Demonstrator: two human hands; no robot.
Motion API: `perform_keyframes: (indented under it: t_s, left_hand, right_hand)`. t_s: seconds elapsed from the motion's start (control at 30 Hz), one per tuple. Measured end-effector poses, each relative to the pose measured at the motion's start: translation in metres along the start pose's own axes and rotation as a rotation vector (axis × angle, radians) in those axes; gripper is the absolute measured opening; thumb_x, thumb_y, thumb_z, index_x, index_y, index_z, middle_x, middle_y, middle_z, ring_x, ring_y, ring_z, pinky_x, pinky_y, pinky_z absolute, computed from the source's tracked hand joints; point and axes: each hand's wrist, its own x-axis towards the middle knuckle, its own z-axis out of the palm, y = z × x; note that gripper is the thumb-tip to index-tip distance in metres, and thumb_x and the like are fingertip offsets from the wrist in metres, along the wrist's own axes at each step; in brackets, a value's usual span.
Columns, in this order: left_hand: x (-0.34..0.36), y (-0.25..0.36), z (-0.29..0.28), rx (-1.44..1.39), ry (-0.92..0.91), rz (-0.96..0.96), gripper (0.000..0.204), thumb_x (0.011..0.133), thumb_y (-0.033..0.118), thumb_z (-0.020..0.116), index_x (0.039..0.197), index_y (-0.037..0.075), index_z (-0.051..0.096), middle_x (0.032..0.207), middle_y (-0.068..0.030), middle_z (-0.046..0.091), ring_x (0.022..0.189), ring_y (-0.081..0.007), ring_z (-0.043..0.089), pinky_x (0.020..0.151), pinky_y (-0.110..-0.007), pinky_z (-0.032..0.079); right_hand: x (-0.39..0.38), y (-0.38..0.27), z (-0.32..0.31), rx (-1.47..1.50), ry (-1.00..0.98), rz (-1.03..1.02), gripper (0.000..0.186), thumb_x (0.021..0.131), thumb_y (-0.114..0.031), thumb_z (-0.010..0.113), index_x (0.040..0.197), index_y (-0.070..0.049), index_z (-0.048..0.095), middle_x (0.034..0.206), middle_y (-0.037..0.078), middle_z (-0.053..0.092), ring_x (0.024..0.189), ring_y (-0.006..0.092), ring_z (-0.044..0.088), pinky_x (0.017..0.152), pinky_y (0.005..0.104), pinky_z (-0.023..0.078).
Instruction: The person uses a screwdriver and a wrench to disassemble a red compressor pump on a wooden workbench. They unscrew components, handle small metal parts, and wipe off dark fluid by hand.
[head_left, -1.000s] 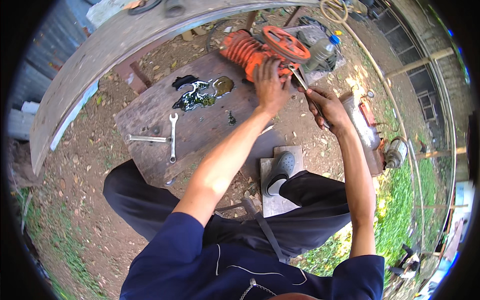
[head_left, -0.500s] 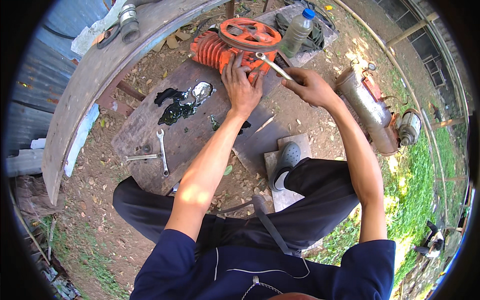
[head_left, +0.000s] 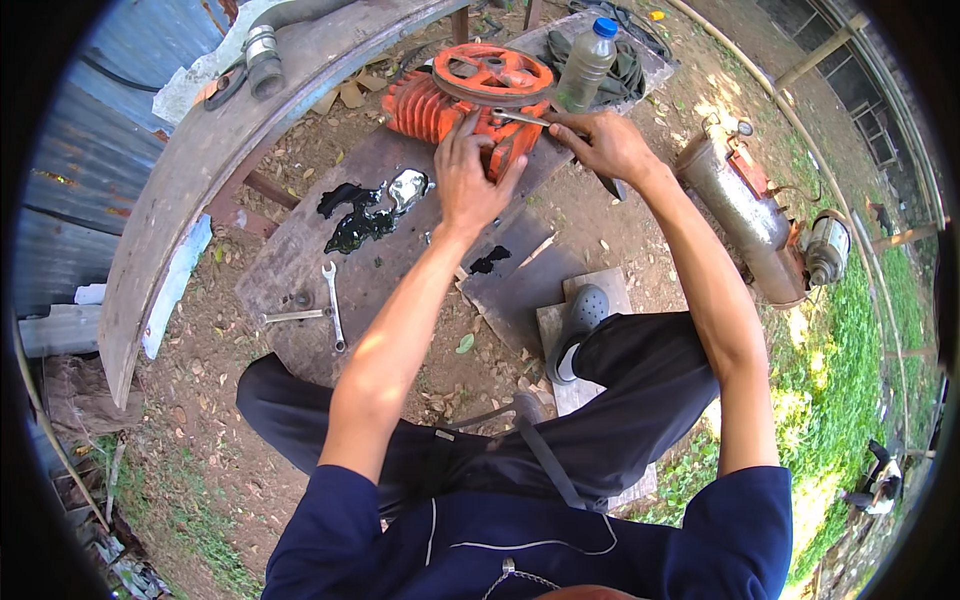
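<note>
My left hand (head_left: 470, 185) rests with spread fingers on the orange compressor pump (head_left: 430, 110), below its pulley wheel (head_left: 492, 68). My right hand (head_left: 608, 145) grips a silver wrench (head_left: 525, 117), whose ring end sits on the pump just under the wheel. The pump lies at the far part of a worn wooden board (head_left: 290, 250), with black oily puddles (head_left: 355, 225) nearer me. Two more wrenches (head_left: 333, 305) lie on the board's left part.
A plastic bottle (head_left: 585, 70) with a blue cap stands beside dark cloth (head_left: 622, 75). A rusty cylindrical tank (head_left: 745, 225) lies on the ground at right. A curved plank (head_left: 165, 190) with pipe fittings (head_left: 265, 70) runs along the left, before corrugated sheets (head_left: 75, 180).
My right hand has risen and swung the wrench from a steep angle to nearly level, its end now lower against the pump. My left hand stays on the pump. The view has shifted.
</note>
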Motion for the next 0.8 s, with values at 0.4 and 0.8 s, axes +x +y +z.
perform_keyframes:
  t_s: [0.4,0.8]
  left_hand:
    - [0.09,-0.086,-0.086,0.214,-0.606,-0.224,0.12,0.057,0.079,0.072,0.151,0.018,0.029,0.147,-0.026,0.032,0.133,-0.0469,0.038,0.111,-0.053,0.035]
    - [0.034,-0.011,-0.029,0.005,-0.258,-0.171,0.124,0.063,0.074,0.073,0.147,-0.003,0.025,0.151,-0.0315,0.022,0.143,-0.0472,0.016,0.117,-0.056,0.013]
  right_hand:
    - [0.002,0.01,0.026,-0.105,0.098,-0.082,0.034,0.099,-0.039,0.046,0.119,-0.017,0.063,0.074,0.018,0.067,0.07,0.0381,0.066,0.062,0.0498,0.052]
    - [0.0,0.008,0.015,-0.213,0.115,-0.076,0.037,0.1,-0.043,0.044,0.122,-0.022,0.064,0.068,0.016,0.066,0.063,0.0365,0.065,0.056,0.0486,0.052]
